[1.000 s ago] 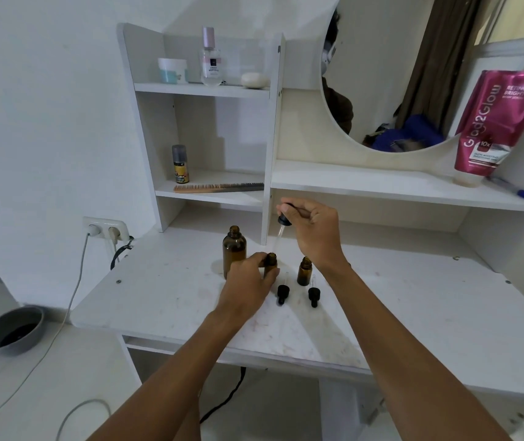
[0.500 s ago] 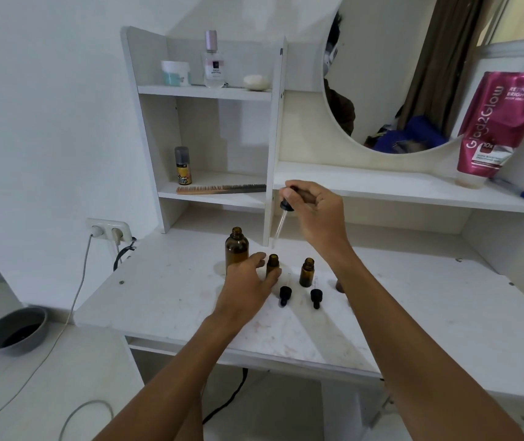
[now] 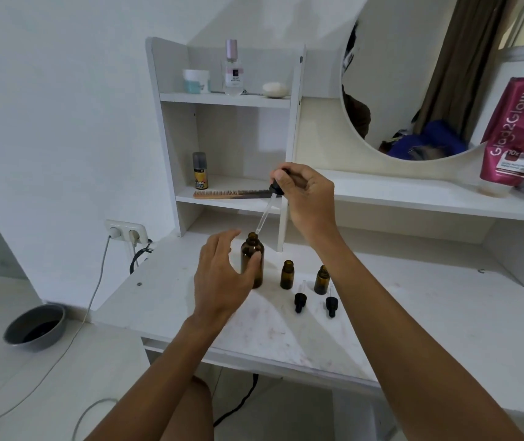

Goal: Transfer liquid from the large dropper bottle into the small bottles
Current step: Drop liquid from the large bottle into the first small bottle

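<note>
1. Standing mid-desk (image 3: 413, 313), uncapped: large dropper bottle (image 3: 252, 265). Left hand (image 3: 221, 281) spread at its 9 o'clock, thumb touching the glass.
2. Right hand (image 3: 310, 202) pinches dropper (image 3: 276, 189) at 12 o'clock, its tip just above the mouth.
3. Small bottles (image 3: 287, 275) open at 3 o'clock; dropper caps (image 3: 300, 302) lie beside them.

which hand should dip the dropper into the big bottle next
Right: the right hand pinches the dropper, its tip just above the mouth of the large amber bottle. The left hand only touches that bottle.

left hand (image 3: 219, 281) and dropper (image 3: 265, 216) moved to the large bottle (image 3: 249, 249).
</note>
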